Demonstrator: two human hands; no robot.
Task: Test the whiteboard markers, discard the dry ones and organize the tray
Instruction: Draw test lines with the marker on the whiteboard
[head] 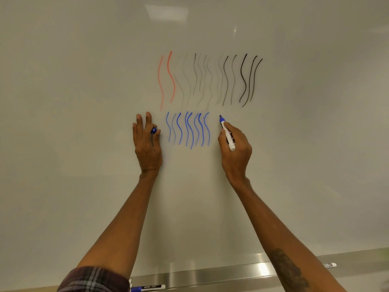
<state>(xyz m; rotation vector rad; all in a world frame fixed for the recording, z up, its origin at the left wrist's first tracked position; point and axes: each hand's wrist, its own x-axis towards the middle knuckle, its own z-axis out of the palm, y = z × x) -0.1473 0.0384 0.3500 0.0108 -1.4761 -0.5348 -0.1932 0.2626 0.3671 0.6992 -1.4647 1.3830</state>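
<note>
My right hand [235, 150] grips an uncapped blue whiteboard marker [227, 133], its tip touching the whiteboard [84, 102] just right of a row of several blue wavy test lines [188, 129]. My left hand [147, 144] rests against the board left of those lines and pinches the blue marker cap [154, 130] between thumb and finger, other fingers straight. Above are red wavy lines [167, 79] and several black and faint grey ones [221, 79].
The metal marker tray [231, 272] runs along the board's bottom edge. A capped blue marker [147, 288] lies on it at the lower left beside my plaid sleeve, and a white marker end [329, 265] shows at the right.
</note>
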